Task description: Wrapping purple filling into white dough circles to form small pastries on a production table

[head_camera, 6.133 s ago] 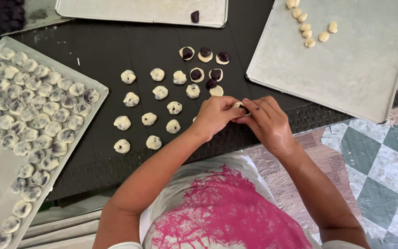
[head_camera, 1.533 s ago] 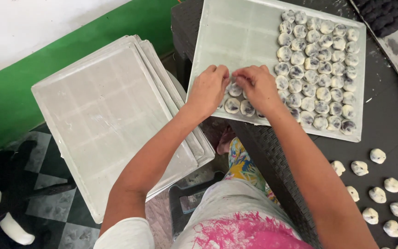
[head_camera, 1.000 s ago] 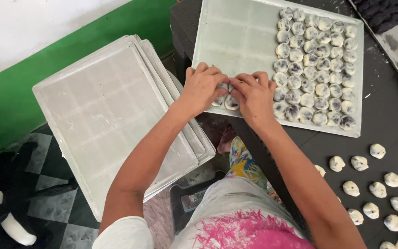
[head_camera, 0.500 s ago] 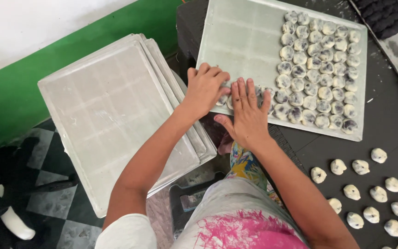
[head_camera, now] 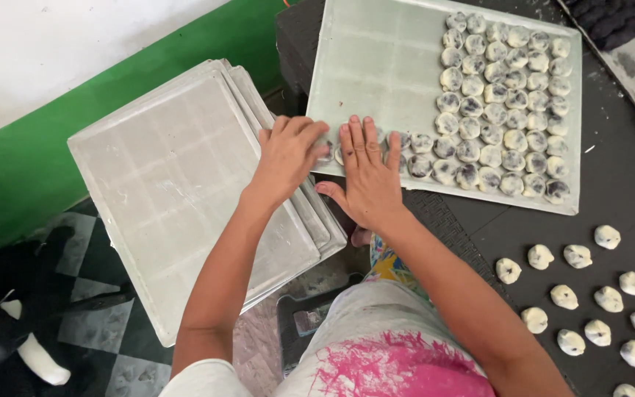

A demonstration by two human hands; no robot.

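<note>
Where dough balls (head_camera: 501,103) crowd (floury): flat tray (head_camera: 376,66).

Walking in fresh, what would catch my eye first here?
Probably the pale tray at top centre, its right half packed with rows of round dough pieces. The left hand and right hand rest at its near edge, and a stack of flat trays sits left.

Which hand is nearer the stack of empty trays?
Left. The left hand lies over the stack of empty trays at its edge; the right hand is beside it, on the filled tray.
</note>
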